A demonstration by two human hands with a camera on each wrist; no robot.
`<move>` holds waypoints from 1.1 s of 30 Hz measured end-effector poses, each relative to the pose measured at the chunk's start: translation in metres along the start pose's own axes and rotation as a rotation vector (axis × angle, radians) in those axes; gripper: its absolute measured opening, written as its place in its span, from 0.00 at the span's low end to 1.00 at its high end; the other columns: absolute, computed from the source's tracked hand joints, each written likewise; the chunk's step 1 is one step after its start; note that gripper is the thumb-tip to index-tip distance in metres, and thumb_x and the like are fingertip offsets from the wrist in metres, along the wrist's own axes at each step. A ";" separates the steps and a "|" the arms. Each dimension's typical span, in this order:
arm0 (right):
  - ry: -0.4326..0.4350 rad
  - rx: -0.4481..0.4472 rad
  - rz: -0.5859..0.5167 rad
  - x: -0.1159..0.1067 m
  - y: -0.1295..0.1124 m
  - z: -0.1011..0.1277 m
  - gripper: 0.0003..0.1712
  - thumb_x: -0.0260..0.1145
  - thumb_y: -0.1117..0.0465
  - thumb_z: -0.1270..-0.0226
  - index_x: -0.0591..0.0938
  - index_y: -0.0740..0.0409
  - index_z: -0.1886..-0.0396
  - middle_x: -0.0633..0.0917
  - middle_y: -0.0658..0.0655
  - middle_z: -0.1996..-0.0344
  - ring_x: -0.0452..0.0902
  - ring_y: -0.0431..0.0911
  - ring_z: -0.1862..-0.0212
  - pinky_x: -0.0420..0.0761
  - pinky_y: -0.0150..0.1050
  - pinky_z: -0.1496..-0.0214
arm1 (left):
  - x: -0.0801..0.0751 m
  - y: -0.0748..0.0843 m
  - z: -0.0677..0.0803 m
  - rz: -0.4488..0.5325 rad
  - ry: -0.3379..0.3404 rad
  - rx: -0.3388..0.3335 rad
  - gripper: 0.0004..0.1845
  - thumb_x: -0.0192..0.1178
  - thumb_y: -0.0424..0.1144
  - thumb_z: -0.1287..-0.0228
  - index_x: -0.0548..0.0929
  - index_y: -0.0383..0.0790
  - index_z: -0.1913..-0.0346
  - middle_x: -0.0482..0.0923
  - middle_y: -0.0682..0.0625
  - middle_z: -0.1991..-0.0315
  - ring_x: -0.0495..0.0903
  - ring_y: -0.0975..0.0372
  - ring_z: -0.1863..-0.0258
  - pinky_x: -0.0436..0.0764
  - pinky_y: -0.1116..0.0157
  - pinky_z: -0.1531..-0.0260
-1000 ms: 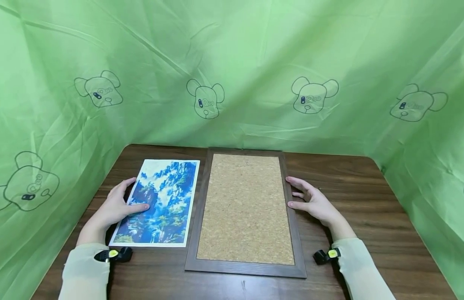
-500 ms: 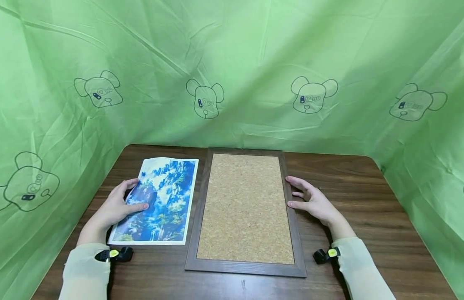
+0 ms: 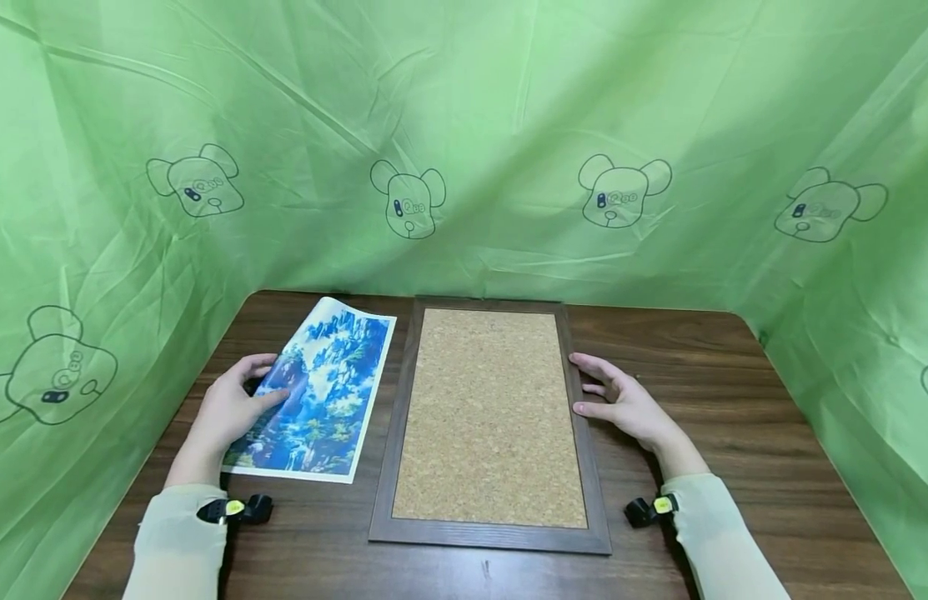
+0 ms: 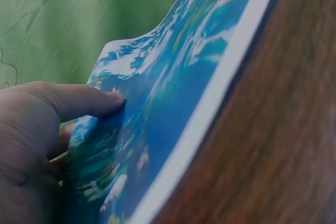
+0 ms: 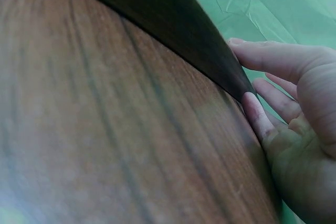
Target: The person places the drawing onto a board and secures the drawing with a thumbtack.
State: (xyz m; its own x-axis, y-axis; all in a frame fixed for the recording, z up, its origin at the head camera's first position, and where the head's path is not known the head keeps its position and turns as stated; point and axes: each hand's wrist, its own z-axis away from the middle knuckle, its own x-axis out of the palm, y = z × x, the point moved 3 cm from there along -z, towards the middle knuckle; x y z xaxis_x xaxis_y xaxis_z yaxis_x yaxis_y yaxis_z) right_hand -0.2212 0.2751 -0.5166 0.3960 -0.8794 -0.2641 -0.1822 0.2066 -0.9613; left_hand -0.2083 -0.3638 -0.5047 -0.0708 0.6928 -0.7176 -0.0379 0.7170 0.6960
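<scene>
So the left hand [image 3: 227, 408] pinches the landscape print [image 3: 317, 392] up off the tabletop [image 3: 734, 400], while the right hand [image 3: 624, 404] rests loose-fingered against the cork board frame [image 3: 584, 450].

Tabletop [image 3: 734, 400]: dark wood-grain, smooth, slight sheen, prob. laminate. Corkboard [image 3: 489, 417] at centre: panel is cork, speckled tan, matt and grainy; surround is dark brown wood w/ visible grain, satin. Print [image 3: 317, 396] near left edge: thin paper, flexes and curls at far end, glossy coated face, blue/white landscape, white border. Backdrop [image 3: 464, 125] along far and side edges: green cloth, thin, creased, faint sheen, black line-drawn bear heads printed on it. Sleeves [image 3: 178, 542]: pale, soft knit-looking cloth, matt. Wrist clips [image 3: 234, 508]: black plastic w/ yellow bit.
</scene>
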 end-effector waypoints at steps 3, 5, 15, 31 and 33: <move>-0.002 0.001 0.004 0.000 0.001 0.001 0.50 0.78 0.71 0.30 0.63 0.60 0.13 0.64 0.65 0.16 0.58 0.62 0.17 0.74 0.28 0.29 | 0.000 0.005 0.000 0.022 0.027 0.025 0.38 0.74 0.41 0.26 0.70 0.40 0.19 0.78 0.31 0.35 0.77 0.39 0.42 0.77 0.45 0.51; -0.003 0.001 0.005 0.000 0.001 0.001 0.50 0.78 0.71 0.30 0.63 0.61 0.13 0.64 0.65 0.16 0.58 0.63 0.17 0.74 0.28 0.29 | 0.000 0.009 -0.001 0.057 0.027 0.034 0.39 0.73 0.41 0.25 0.68 0.42 0.17 0.76 0.32 0.36 0.76 0.46 0.48 0.77 0.55 0.56; 0.004 0.009 -0.003 0.000 -0.001 0.001 0.50 0.78 0.71 0.30 0.64 0.60 0.13 0.64 0.64 0.16 0.58 0.61 0.17 0.74 0.28 0.29 | -0.005 0.024 0.001 0.260 -0.008 0.009 0.28 0.68 0.38 0.21 0.77 0.42 0.22 0.78 0.39 0.44 0.77 0.59 0.61 0.80 0.68 0.66; -0.002 0.009 0.001 0.000 -0.002 0.000 0.50 0.77 0.72 0.30 0.64 0.61 0.13 0.64 0.65 0.15 0.58 0.61 0.17 0.74 0.28 0.29 | -0.015 0.038 0.005 0.162 0.014 0.059 0.22 0.67 0.46 0.19 0.84 0.48 0.27 0.56 0.55 0.80 0.62 0.57 0.85 0.71 0.57 0.82; -0.002 0.009 0.003 0.000 -0.003 -0.001 0.50 0.77 0.72 0.30 0.64 0.61 0.13 0.64 0.65 0.15 0.58 0.62 0.17 0.74 0.28 0.29 | -0.020 0.044 0.006 0.214 0.042 0.065 0.22 0.67 0.44 0.19 0.84 0.46 0.27 0.55 0.60 0.82 0.61 0.63 0.88 0.70 0.61 0.85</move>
State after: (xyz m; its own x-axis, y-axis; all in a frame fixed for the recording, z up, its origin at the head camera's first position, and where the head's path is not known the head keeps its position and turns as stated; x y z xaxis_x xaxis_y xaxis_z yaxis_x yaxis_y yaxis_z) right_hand -0.2212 0.2745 -0.5138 0.3973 -0.8780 -0.2670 -0.1754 0.2129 -0.9612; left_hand -0.2020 -0.3462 -0.4599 -0.1120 0.8267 -0.5514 0.0471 0.5587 0.8280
